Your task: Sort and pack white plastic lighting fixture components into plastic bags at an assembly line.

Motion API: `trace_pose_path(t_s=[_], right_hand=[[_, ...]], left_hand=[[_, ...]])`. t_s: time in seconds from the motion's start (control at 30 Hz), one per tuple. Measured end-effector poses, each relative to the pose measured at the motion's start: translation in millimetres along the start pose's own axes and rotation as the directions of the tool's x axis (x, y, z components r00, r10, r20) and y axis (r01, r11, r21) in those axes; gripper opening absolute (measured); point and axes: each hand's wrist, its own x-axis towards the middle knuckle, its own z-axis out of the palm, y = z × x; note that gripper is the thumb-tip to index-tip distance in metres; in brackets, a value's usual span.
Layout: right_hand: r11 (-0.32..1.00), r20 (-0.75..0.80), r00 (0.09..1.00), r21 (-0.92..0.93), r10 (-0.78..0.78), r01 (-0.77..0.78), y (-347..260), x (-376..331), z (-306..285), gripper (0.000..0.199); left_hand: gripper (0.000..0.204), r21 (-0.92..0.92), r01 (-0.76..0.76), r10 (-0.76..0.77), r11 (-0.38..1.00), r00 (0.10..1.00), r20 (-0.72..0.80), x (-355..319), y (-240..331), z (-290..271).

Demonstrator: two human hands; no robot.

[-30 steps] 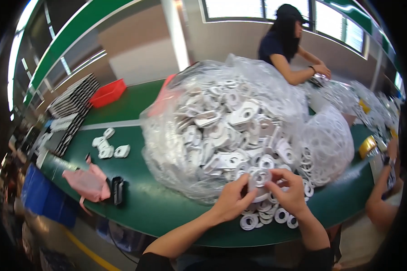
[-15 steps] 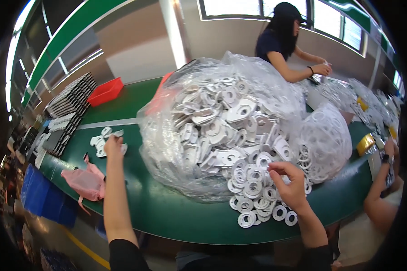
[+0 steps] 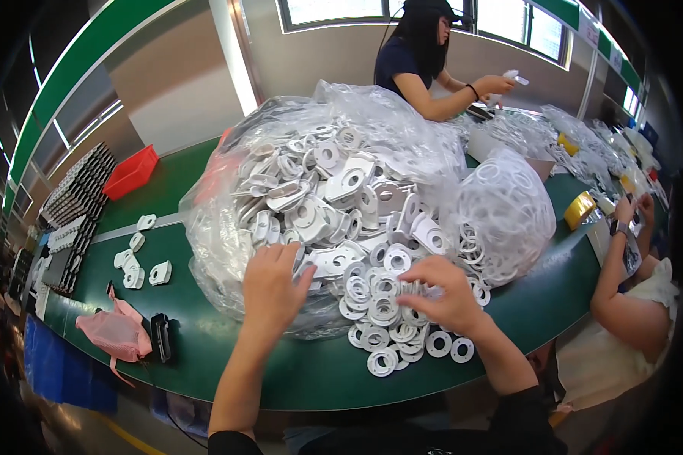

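Note:
A large clear plastic bag [image 3: 212, 250] lies spread wide on the green table, heaped with flat white plastic parts [image 3: 354, 178] that have a round hole. My left hand [image 3: 269, 287] reaches to the near left of this heap, thumb apart from the fingers, its fingertips against the parts. White flat rings [image 3: 383, 309] spill from the bag's near side onto the table. Over them my right hand [image 3: 449, 297] pinches a short stack of rings [image 3: 413, 289] between thumb and fingers. Several loose white parts [image 3: 159, 273] lie on the table at the left.
A second clear bag [image 3: 508, 216] of rings stands at the right, near a yellow tape roll [image 3: 580, 210]. At the left are a pink pouch [image 3: 115, 331], a black object [image 3: 161, 337], a red bin [image 3: 131, 173] and stacked trays [image 3: 80, 193]. Two people work nearby.
My left hand has moved from the loose parts at the left to the heap. My right hand has come down and closed on some rings. The whole view has shifted.

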Motion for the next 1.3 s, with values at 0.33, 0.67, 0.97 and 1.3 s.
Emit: trace_pose_path(t_s=[0.33,0.67,0.97,1.3], right_hand=[[0.972,0.196,0.973,-0.174,-0.124,0.159,2.9,-8.9,20.0,0.043],[0.963,0.078,0.993,0.248,0.084,-0.101,-5.2,-6.2,11.6,0.013],[0.937,-0.183,0.925,0.053,-0.332,0.347,-0.5,-8.0,16.3,0.020],[0.898,-0.328,0.858,0.061,-0.394,0.436,-4.6,-7.5,18.6,0.021]], left_hand=[[0.028,-0.027,0.119,-0.120,0.993,0.992,-0.043,1.8,18.7,-6.8],[0.032,-0.855,0.510,-0.185,-0.091,0.835,0.518,-31.0,52.1,38.4],[0.041,-0.598,0.751,0.050,-0.280,0.633,0.772,-38.4,62.5,35.9],[0.074,-0.368,0.655,0.204,-0.660,0.627,0.751,-37.2,65.3,35.6]])
